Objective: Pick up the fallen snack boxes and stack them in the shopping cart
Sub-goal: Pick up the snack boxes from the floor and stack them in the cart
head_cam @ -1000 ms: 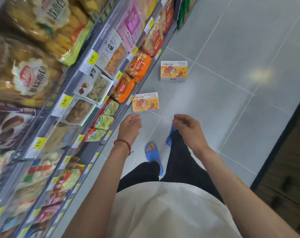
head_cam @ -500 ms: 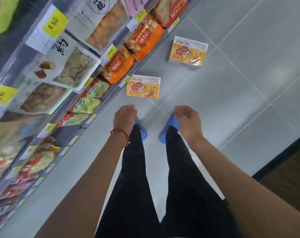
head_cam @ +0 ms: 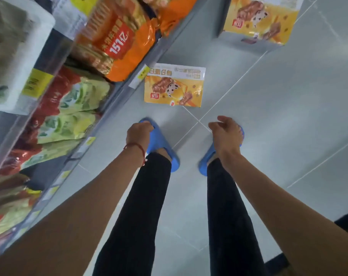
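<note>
Both my left hand [head_cam: 139, 134] and right hand [head_cam: 225, 134] hang loosely curled, empty, short of the near snack box [head_cam: 174, 86], probably light stiff card, pinchable at opposite edges.

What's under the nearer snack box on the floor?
Only grey floor tile shows around the nearer snack box, lying flat. Anything directly beneath it is covered.
</note>
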Available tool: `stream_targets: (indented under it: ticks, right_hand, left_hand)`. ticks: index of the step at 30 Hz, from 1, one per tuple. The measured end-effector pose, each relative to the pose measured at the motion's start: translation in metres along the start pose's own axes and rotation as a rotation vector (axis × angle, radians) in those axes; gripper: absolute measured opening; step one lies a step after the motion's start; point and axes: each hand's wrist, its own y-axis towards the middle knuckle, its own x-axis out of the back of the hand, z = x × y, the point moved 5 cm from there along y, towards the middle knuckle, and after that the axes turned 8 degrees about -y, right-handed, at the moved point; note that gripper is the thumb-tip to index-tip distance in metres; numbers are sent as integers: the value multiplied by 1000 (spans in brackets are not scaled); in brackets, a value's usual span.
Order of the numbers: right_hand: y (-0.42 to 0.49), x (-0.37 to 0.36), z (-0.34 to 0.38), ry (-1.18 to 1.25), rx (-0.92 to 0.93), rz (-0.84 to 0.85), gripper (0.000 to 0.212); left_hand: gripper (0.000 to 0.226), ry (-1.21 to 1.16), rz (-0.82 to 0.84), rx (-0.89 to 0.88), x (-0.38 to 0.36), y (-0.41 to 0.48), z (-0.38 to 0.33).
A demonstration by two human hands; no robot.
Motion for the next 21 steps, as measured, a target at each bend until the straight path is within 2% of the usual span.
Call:
stream_targets:
  ticks: [4,9,11,13,16,18,21]
  right_hand:
    - [74,-33,-10,17,20,-16,49]
    - [155,-75,-1,110,53,10,70]
    - [175,-93,8,150,85,59,89]
    - [191,-107,14,191,108,101,103]
    - [207,-120,19,277,173,155,94]
    - [210,-122,21,317,180,185,92]
    - [210,-112,18,302,226,165,61]
  left_hand:
    - [26,-18,-21,-5,-19,72,6]
    - [73,-129,-53,-68,-48,142,-4]
    - [74,-138,-79,-112,-55,163,-14]
    - [60,-201,-103,-127,-61,179,-22]
    - [46,-193,-113,-153,-68,194,-25]
    - [45,-192,-94,-171,-69,196,-23]
    - [47,-209,-58,-163,-70,189,-14]
